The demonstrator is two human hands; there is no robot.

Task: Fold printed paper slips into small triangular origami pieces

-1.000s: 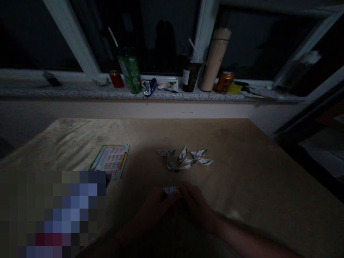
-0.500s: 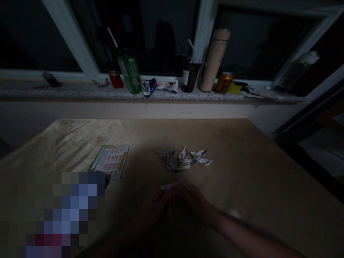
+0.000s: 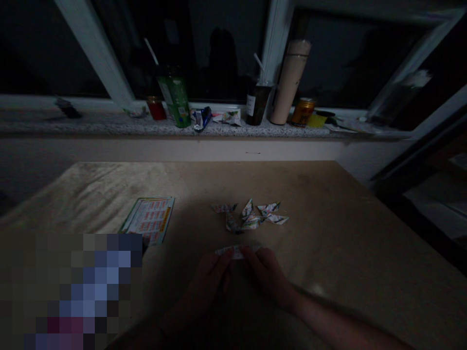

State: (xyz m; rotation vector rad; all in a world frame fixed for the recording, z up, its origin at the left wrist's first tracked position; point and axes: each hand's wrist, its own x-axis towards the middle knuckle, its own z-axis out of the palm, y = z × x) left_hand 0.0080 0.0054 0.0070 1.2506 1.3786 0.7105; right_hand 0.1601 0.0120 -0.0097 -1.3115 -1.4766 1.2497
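A narrow folded strip of printed paper [image 3: 238, 252] lies across in front of me, low over the table. My left hand [image 3: 213, 267] grips its left part, the thumb and fingers pressed along the near edge. On the right part my right hand [image 3: 267, 270] does the same, its fingertips close to those of the left. The undersides of both hands are in shadow, so the lower fingers are hard to make out. Just beyond the strip sit several folded paper pieces [image 3: 251, 221] with pointed ends, some touching one another.
A printed card [image 3: 153, 216] lies on the brown table [image 3: 310, 194] to the left, beside a pixelated area. Along the granite windowsill [image 3: 120, 127] stand a green cup [image 3: 177, 99], a dark cup [image 3: 260, 104], a tall pink flask [image 3: 290, 82] and an orange can [image 3: 303, 112].
My hands have drawn slightly apart, and more of the paper strip shows between and beyond the fingertips. The folded pieces on the table stay where they were.
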